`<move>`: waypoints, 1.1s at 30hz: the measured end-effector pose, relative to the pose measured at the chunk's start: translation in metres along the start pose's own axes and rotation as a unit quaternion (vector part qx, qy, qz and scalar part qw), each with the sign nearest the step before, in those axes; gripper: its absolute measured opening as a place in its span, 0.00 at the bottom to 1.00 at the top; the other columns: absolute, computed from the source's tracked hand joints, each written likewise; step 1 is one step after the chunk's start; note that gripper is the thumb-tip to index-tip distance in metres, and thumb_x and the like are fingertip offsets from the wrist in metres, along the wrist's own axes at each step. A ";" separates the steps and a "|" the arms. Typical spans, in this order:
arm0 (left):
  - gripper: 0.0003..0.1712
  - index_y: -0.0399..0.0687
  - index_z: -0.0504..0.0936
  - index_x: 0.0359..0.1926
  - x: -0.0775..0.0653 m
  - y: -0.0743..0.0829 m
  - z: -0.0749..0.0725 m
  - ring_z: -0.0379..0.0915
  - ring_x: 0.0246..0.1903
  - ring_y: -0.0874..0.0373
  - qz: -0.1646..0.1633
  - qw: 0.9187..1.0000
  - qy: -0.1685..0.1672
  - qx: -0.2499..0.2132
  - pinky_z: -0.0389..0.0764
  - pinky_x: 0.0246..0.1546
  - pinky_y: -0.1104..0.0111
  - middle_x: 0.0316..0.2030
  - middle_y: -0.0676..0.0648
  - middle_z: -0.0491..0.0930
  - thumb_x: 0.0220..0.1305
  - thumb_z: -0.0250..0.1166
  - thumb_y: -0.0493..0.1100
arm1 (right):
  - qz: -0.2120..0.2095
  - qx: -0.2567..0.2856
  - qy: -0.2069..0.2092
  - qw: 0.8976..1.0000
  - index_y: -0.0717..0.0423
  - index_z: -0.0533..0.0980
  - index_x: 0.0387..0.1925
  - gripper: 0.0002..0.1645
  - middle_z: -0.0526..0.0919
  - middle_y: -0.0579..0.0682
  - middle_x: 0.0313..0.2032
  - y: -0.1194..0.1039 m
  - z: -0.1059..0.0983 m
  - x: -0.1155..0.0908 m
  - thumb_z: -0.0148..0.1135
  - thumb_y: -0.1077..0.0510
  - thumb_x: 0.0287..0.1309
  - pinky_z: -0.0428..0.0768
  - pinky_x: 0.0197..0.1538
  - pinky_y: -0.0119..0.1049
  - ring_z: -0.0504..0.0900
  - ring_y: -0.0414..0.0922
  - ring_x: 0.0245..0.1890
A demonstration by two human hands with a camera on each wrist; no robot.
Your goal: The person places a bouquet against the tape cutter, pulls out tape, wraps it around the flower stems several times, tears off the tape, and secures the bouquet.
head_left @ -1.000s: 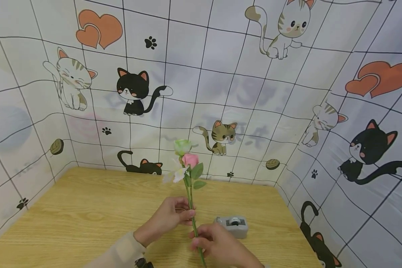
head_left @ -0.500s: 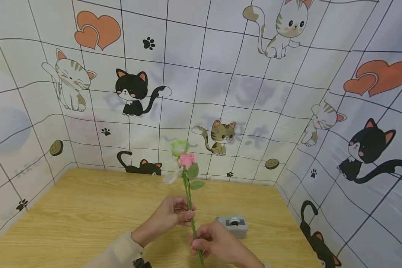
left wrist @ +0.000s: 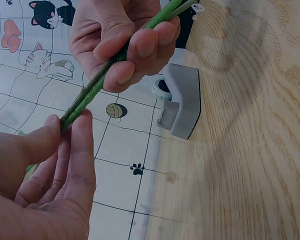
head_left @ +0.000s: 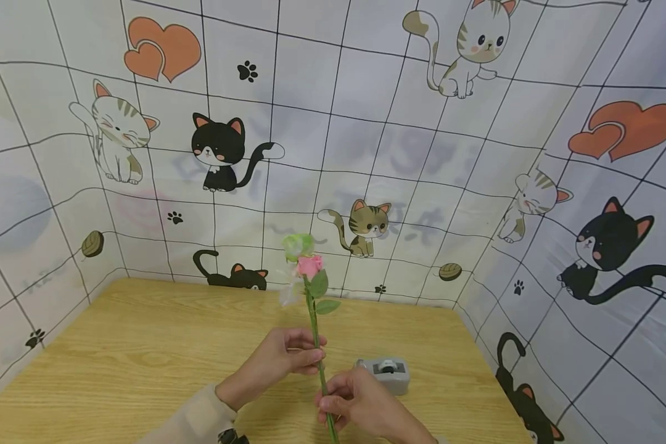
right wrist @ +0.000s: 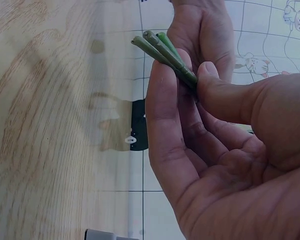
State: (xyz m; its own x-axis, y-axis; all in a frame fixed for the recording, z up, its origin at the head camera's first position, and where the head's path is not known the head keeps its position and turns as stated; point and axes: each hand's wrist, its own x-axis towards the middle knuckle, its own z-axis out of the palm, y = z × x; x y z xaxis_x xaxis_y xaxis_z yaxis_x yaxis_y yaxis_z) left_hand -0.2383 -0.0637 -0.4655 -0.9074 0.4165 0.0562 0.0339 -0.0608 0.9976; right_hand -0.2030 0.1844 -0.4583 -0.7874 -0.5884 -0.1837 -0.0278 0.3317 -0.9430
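Observation:
A small bunch of artificial flowers [head_left: 309, 266] stands nearly upright above the table, with a green bloom, a pink rose, a whitish bloom and green leaves. My left hand [head_left: 284, 356] pinches the green stems [left wrist: 92, 90] between thumb and fingers, below the leaves. Lower down, my right hand [head_left: 361, 401] pinches the same stems near their ends. The right wrist view shows three cut stem ends [right wrist: 162, 47] sticking out past the right thumb and forefinger. In the left wrist view the stems lie pressed together between the two hands.
A grey tape dispenser [head_left: 391, 375] stands on the wooden table [head_left: 144, 345], just beyond and right of my right hand. Behind the table hangs a white grid-patterned cloth [head_left: 311, 123] with printed cats, hearts and paw marks.
The flower heads have shifted slightly left and turned, and the whitish bloom now sits closer in behind the rose. Both hands keep their hold on the stems in nearly the same place.

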 end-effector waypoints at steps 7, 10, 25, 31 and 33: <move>0.18 0.30 0.88 0.63 -0.002 0.000 0.001 0.93 0.47 0.58 -0.009 1.000 0.005 -0.009 0.98 0.54 0.65 0.59 0.41 0.93 0.83 0.75 0.40 | -0.009 0.004 0.009 1.000 0.69 0.90 0.48 0.10 0.97 0.58 0.40 0.000 0.001 0.000 0.70 0.62 0.83 0.95 0.39 0.32 0.93 0.43 0.38; 0.18 0.32 0.89 0.62 -0.002 0.000 0.001 0.93 0.47 0.58 -0.013 1.000 0.012 -0.009 0.97 0.55 0.65 0.61 0.41 0.93 0.83 0.76 0.41 | -0.013 0.002 0.015 1.000 0.69 0.89 0.47 0.11 0.96 0.58 0.39 -0.001 0.002 0.000 0.71 0.62 0.83 0.95 0.39 0.32 0.92 0.43 0.38; 0.18 0.36 0.93 0.61 -0.004 0.006 0.005 0.95 0.49 0.59 -0.003 0.998 0.056 0.003 0.97 0.51 0.66 0.59 0.41 0.96 0.80 0.79 0.44 | -0.017 -0.017 0.050 0.998 0.58 0.91 0.44 0.05 0.96 0.61 0.39 -0.002 0.008 0.006 0.75 0.60 0.80 0.92 0.35 0.29 0.90 0.42 0.34; 0.17 0.37 0.94 0.61 -0.004 0.007 0.006 0.96 0.50 0.57 0.011 0.998 0.056 0.024 0.97 0.48 0.68 0.58 0.41 0.96 0.81 0.78 0.44 | -0.031 -0.038 0.053 0.997 0.61 0.91 0.47 0.13 0.96 0.60 0.39 -0.003 0.006 0.007 0.72 0.54 0.85 0.92 0.36 0.31 0.90 0.41 0.34; 0.17 0.38 0.94 0.61 -0.005 0.008 0.006 0.96 0.50 0.57 0.014 0.998 0.055 0.033 0.96 0.48 0.67 0.58 0.41 0.96 0.81 0.78 0.44 | -0.041 -0.046 0.054 0.997 0.62 0.90 0.50 0.17 0.95 0.58 0.38 -0.004 0.004 0.007 0.69 0.51 0.87 0.92 0.37 0.31 0.90 0.41 0.35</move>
State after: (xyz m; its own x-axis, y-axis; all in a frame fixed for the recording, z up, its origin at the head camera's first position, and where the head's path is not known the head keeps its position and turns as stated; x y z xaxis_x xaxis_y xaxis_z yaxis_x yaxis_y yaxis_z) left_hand -0.2316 -0.0608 -0.4579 -0.9461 0.3131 0.0827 0.0837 -0.0105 0.9964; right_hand -0.2060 0.1756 -0.4572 -0.8414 -0.5355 -0.0727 -0.1462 0.3551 -0.9233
